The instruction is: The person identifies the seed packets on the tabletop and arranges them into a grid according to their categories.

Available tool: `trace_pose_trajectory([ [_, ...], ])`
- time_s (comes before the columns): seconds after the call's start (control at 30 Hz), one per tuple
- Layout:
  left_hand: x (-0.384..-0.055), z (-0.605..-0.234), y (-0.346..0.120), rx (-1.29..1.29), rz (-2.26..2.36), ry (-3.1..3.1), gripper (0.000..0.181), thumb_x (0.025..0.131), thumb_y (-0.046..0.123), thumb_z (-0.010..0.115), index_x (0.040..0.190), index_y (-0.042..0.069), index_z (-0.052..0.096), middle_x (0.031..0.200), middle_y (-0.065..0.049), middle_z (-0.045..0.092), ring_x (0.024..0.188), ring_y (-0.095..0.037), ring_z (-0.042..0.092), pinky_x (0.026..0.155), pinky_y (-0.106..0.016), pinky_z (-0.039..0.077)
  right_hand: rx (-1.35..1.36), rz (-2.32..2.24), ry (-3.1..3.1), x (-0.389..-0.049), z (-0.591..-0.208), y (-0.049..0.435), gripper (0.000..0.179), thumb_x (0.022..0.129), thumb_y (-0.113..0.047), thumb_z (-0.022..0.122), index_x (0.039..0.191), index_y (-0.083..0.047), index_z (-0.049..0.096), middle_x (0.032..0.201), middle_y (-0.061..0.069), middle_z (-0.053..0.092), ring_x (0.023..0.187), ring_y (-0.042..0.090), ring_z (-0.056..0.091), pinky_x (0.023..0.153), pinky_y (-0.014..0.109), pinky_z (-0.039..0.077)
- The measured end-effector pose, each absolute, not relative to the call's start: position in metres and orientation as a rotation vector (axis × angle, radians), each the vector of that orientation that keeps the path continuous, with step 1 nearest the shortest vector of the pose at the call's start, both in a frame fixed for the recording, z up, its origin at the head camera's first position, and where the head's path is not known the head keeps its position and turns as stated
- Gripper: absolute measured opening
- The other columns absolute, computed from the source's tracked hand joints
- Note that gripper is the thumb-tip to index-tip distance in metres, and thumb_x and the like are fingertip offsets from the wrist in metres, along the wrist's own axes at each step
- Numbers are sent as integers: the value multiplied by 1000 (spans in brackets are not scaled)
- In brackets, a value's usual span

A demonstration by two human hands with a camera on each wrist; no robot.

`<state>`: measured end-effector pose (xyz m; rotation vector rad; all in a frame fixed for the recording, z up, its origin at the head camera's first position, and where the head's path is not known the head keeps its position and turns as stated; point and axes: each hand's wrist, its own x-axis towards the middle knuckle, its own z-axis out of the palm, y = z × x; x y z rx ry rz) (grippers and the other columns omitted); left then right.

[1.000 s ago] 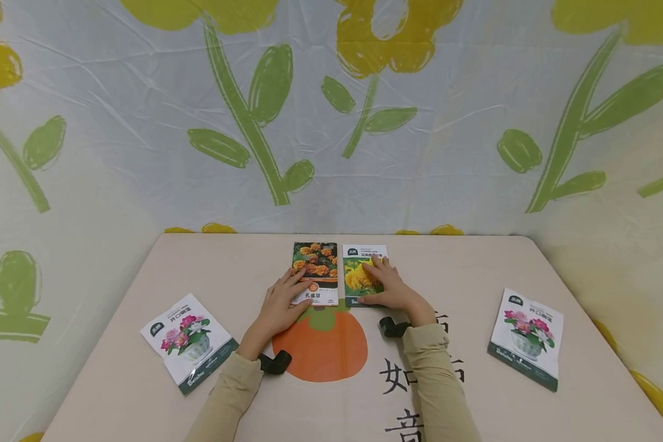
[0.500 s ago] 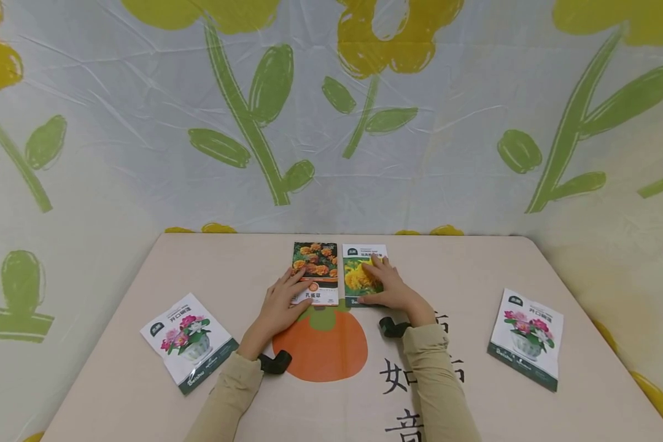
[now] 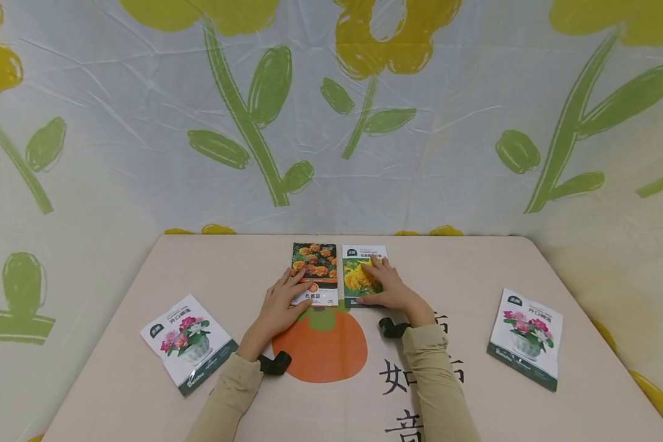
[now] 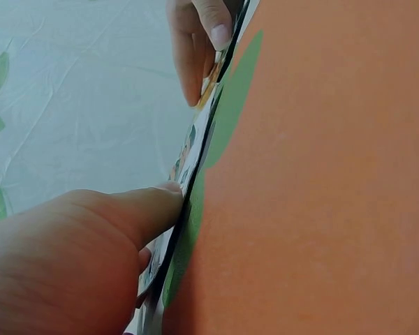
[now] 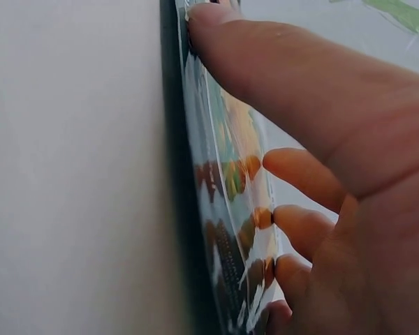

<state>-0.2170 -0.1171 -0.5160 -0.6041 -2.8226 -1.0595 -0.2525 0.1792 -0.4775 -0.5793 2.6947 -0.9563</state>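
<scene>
Two flower seed packets lie side by side near the table's far edge in the head view. My left hand (image 3: 279,307) rests on the orange-flower seed packet (image 3: 316,261), fingers spread over its lower left part. On the yellow-flower seed packet (image 3: 356,276) my right hand (image 3: 392,290) rests with fingers spread, covering its right side. The left wrist view shows my left thumb (image 4: 153,209) on the packet's near edge, with the right hand (image 4: 202,35) farther off. In the right wrist view, thumb (image 5: 265,63) and fingertips (image 5: 293,223) touch the glossy packet (image 5: 227,195) from above.
One seed packet with a pink potted flower (image 3: 190,344) lies tilted at the left of the table (image 3: 309,417), and a matching packet (image 3: 527,337) at the right. The cloth carries a printed orange fruit (image 3: 323,353) and black characters. A flower-patterned curtain (image 3: 420,184) hangs behind.
</scene>
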Motion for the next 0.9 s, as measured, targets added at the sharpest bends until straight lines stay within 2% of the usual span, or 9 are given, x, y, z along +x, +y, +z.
trace_pose_trajectory([
  [0.27, -217, -516, -117, -614, -1077, -2809, 45, 97, 28, 65, 140, 15, 59, 156, -10, 38, 149, -40, 15, 109, -69, 21, -539, -1017, 2651, -251, -475, 180, 86, 84, -33, 79, 152, -2, 37, 164, 23, 7, 148, 46, -6, 114, 68, 3],
  [0.63, -217, -515, -117, -613, -1067, -2810, 45, 96, 26, 66, 139, 15, 59, 156, -9, 39, 149, -40, 15, 109, -68, 21, -581, -995, 2666, -251, -478, 181, 86, 84, -29, 79, 151, 2, 36, 163, 25, 8, 148, 48, -5, 117, 61, -1],
  [0.9, -219, -516, -119, -628, -1088, -2798, 43, 98, 26, 64, 139, 14, 60, 156, -10, 38, 148, -43, 15, 108, -71, 22, -556, -1047, 2650, -250, -473, 182, 85, 86, -29, 78, 152, 1, 33, 163, 24, 5, 148, 47, -8, 114, 68, 2],
])
